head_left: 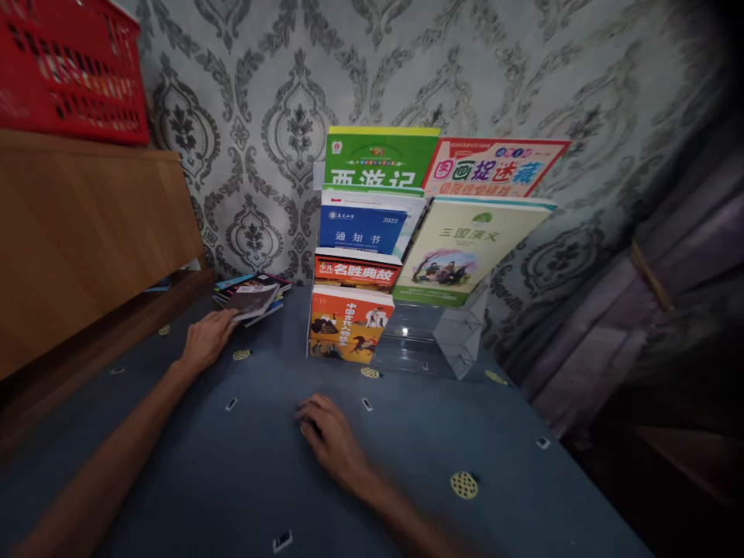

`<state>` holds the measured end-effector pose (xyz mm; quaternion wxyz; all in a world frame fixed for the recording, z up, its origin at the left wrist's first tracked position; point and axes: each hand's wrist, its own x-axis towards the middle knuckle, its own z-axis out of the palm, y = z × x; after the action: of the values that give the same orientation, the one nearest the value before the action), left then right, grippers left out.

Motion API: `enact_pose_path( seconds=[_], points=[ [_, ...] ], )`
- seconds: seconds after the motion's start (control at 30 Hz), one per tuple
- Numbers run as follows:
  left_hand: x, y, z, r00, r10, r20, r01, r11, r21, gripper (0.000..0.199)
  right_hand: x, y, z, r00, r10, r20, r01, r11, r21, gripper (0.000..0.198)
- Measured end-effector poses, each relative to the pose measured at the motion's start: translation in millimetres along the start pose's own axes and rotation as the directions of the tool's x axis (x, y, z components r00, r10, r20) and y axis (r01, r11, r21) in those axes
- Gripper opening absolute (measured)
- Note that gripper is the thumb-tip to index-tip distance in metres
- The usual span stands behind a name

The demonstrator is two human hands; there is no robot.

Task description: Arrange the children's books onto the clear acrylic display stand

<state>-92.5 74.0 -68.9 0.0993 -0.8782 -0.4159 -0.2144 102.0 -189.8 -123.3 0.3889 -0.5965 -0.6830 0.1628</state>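
Note:
My left hand [210, 337] reaches to a stack of books [224, 288] by the wall, its fingers closed on the near edge of a grey-covered book [256, 301] on top. Over the middle of the table, my right hand [332, 438] holds nothing, with loosely bent fingers and the thumb apart; its fingertips are slightly blurred. Beyond it stands a clear tiered book rack [459, 333]. Its left side carries an orange book [349, 325], a red book [357, 271], a blue booklet [363, 230] and a green book [380, 155]. On its right are a pale green book [465, 248] and a red-bordered book [488, 167].
A wooden cabinet [87, 232] borders the table on the left, with a red plastic basket [110, 108] on top. Patterned wallpaper [249, 139] covers the wall behind. A curtain [616, 302] hangs at the right. The table [221, 480] has a dark blue printed cover.

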Motion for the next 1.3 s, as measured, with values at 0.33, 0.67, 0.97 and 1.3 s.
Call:
enact_pose_path(
  seconds=[0.33,0.67,0.97,1.3],
  points=[
    [-52.2,29.0,-16.7,0.985,0.121,0.126,-0.14,0.977,0.158,0.035,-1.1,3.4,0.2,1.0,-0.006,0.007,0.006,1.0,0.021,0.021],
    [-139.0,95.8,-44.9,0.895,0.42,0.148,-0.437,0.892,0.114,0.026,-4.3,4.4,5.8,0.999,-0.045,-0.028,0.042,0.994,-0.097,0.062],
    [-149.6,112.0,-49.5,0.878,0.469,0.097,-0.461,0.882,-0.095,0.025,-5.3,-4.3,1.4,0.988,-0.089,0.127,0.12,0.958,-0.26,0.049],
    [-29.3,27.9,-24.9,0.985,0.01,0.175,-0.002,0.999,-0.048,0.037,-4.4,-6.6,-0.2,0.978,-0.133,0.159,0.181,0.922,-0.343,0.053]
  ],
)
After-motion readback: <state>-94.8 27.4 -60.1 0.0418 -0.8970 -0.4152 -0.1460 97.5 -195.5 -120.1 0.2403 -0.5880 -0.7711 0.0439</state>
